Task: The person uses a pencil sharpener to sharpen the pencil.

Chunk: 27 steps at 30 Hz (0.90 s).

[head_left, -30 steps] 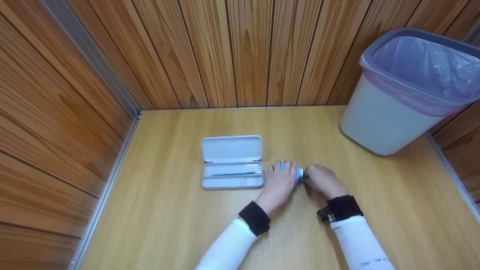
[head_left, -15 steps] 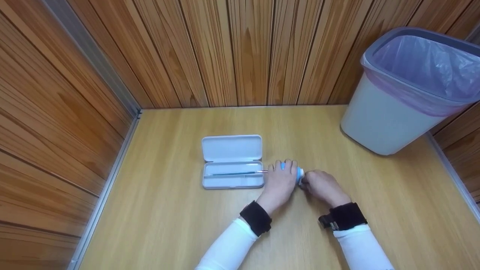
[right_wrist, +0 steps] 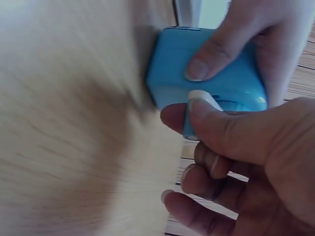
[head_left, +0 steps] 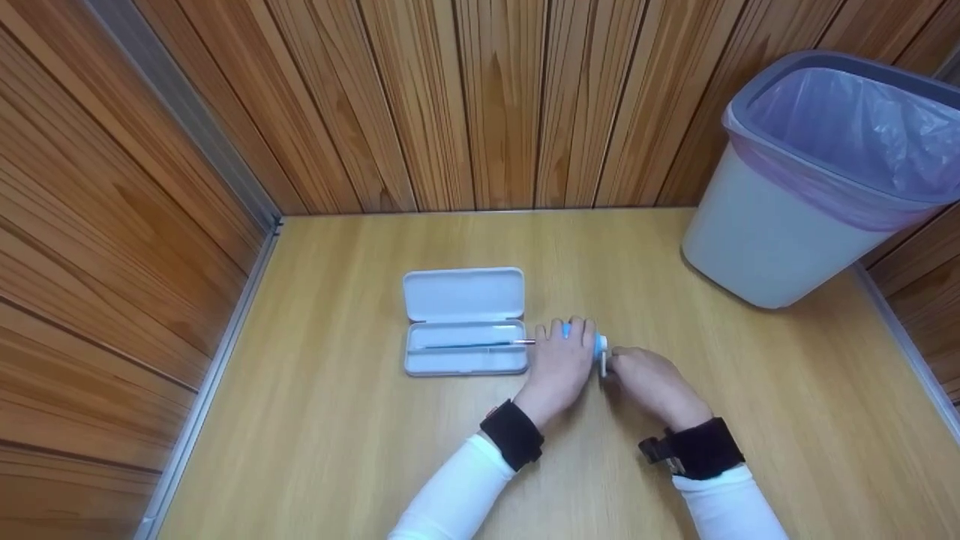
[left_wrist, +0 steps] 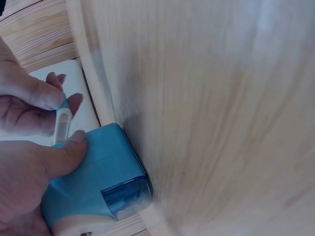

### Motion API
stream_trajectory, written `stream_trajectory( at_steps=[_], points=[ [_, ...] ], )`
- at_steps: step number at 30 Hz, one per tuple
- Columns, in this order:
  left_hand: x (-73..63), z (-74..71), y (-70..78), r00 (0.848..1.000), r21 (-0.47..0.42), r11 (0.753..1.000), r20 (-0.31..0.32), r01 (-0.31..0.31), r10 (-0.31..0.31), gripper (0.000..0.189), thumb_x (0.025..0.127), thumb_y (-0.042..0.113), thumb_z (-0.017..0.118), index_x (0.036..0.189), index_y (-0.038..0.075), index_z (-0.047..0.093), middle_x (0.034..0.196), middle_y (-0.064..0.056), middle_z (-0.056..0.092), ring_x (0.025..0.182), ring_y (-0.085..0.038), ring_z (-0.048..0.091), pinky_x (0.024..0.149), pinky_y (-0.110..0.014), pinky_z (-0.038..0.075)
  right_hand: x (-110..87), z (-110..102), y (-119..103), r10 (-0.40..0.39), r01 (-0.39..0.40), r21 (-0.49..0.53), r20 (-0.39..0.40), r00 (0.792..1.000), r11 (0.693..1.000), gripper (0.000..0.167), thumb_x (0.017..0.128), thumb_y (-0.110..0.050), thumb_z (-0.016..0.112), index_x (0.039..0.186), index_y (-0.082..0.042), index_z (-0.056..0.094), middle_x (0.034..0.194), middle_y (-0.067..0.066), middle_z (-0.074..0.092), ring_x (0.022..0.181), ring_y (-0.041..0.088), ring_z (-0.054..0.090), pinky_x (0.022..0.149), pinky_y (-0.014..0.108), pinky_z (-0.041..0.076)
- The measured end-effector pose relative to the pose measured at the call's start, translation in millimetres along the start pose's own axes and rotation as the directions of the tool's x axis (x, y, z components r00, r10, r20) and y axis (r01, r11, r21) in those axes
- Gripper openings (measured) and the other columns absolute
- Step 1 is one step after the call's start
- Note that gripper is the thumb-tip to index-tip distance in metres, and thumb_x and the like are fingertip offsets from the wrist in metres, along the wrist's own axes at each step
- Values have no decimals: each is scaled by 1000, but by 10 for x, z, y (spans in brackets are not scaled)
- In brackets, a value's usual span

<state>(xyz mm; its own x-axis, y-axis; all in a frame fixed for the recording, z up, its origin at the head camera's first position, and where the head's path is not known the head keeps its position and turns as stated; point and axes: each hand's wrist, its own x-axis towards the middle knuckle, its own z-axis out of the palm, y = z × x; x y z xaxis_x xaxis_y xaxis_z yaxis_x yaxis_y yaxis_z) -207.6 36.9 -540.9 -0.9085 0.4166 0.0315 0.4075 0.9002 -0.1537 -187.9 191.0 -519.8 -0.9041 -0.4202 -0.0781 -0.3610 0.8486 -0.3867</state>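
Observation:
My left hand (head_left: pixel 561 360) grips a blue crank pencil sharpener (left_wrist: pixel 98 162) on the table, thumb on one side of its body. Most of the sharpener is covered by that hand in the head view. On its right end sits a white crank handle (left_wrist: pixel 62 125) with a blue knob. My right hand (right_wrist: pixel 246 142) pinches the knob between thumb and index finger, the other fingers loosely bent. A thin pencil (head_left: pixel 465 346) reaches from the sharpener's left end across an open pencil case (head_left: pixel 465 367); its near end is hidden under the left hand. The sharpener's clear blue shavings drawer (left_wrist: pixel 129 196) shows in the left wrist view.
A tall bin (head_left: pixel 780 217) with a purple liner stands at the back right. Wood-panelled walls (head_left: pixel 495 105) rise behind and to the left of the table (head_left: pixel 337 450).
The right hand has moved a little toward the person and turned the crank, whose white arm now points toward the person. The left hand, sharpener, pencil and case stay put.

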Motion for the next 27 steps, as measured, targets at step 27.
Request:
stream_trajectory(
  at_steps=[27],
  points=[
    [-21,39,-51,991,-20,998,-118,-59,56,40,103,26,45,141,13,45,129,-3,52,111,-25,54,92,-49,46,102,-333,-6,-155,124,-174,-178,972,977,7,90,-5,68,94,1,68,82,4,56,65,18,54,57,34,48]
  ],
)
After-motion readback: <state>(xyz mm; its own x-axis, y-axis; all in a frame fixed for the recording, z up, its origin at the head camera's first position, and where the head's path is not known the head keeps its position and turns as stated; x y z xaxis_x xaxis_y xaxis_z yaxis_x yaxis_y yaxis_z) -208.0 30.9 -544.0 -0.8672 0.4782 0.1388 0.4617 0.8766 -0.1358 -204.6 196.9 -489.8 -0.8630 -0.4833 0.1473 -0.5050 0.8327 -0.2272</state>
